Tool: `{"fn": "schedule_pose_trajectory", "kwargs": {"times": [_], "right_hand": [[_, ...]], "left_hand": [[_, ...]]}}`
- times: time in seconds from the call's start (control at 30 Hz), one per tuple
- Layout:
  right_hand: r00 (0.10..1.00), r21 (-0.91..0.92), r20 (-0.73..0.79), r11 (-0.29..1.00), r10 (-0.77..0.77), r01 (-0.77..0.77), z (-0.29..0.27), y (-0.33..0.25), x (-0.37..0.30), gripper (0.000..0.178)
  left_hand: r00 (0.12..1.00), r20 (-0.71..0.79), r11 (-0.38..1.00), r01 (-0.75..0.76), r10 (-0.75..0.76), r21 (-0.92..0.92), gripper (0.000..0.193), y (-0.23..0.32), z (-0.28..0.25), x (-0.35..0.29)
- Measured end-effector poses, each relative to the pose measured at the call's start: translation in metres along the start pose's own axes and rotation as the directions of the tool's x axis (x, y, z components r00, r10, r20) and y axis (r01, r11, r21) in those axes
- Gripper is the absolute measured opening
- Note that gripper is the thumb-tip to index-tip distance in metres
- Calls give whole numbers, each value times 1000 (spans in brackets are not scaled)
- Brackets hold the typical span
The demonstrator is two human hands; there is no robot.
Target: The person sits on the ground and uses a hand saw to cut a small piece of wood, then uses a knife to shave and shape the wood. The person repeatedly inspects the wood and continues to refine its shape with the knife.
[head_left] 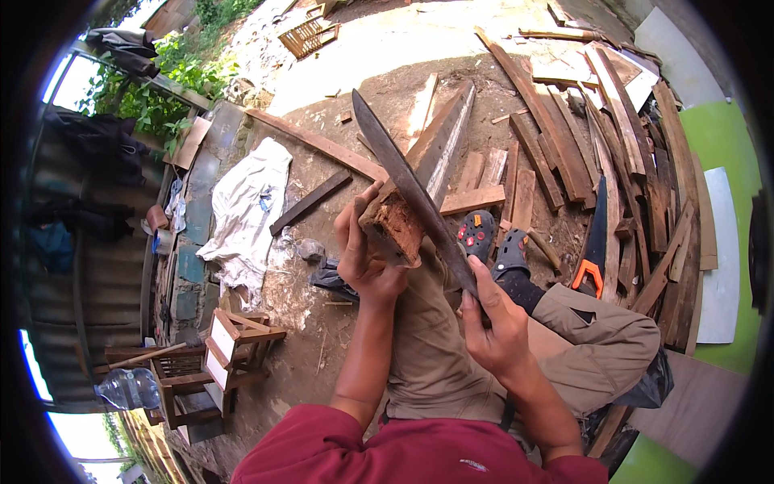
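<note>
A thick wooden beam [399,228] points away from me, its rough, broken near end raised in front of my lap. My left hand [367,262] is closed around that end from the left and below. In my right hand [496,323] is the lower end of a machete [403,173], its grip mostly hidden by my fingers. The long dark blade slants up to the left across the beam in this view. Whether blade and wood touch, I cannot tell.
Planks and offcuts [556,161] lie heaped at the right, with an orange-handled saw [591,274] among them. My feet in dark clogs [476,232] are close to the beam. At left are a white cloth [250,202], small wooden frames [214,363] and a plastic bottle [133,389].
</note>
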State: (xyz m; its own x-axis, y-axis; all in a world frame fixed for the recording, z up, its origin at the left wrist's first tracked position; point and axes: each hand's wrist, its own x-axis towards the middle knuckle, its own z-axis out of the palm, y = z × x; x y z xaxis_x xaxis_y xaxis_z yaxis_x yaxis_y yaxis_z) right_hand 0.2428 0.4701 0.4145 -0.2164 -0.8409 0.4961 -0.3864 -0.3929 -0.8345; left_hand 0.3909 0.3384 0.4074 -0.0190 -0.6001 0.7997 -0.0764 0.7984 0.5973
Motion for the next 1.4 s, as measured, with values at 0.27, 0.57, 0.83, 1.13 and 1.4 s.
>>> {"fn": "schedule_pose_trajectory", "kwargs": {"times": [0.27,0.57,0.83,1.13,1.4], "right_hand": [[981,288,130,941,146,-179,15,-14,34,54],[769,630,555,444,317,-638,1,-11,44,52],[840,480,-79,759,537,-440,-39,80,-30,61],[963,-488,-253,871,-93,-44,-58,129,-169,59],[974,-420,-202,908,-101,7,-39,169,-69,58]], "left_hand": [[989,-68,966,114,-133,-233,96,3,-10,9],[978,-89,929,148,-189,-340,96,-4,-14,15],[992,-97,996,71,-76,-59,89,-4,-13,11],[991,-111,974,96,-74,205,90,-6,-15,-13],[993,-114,912,81,-37,402,92,-2,-11,-2]]}}
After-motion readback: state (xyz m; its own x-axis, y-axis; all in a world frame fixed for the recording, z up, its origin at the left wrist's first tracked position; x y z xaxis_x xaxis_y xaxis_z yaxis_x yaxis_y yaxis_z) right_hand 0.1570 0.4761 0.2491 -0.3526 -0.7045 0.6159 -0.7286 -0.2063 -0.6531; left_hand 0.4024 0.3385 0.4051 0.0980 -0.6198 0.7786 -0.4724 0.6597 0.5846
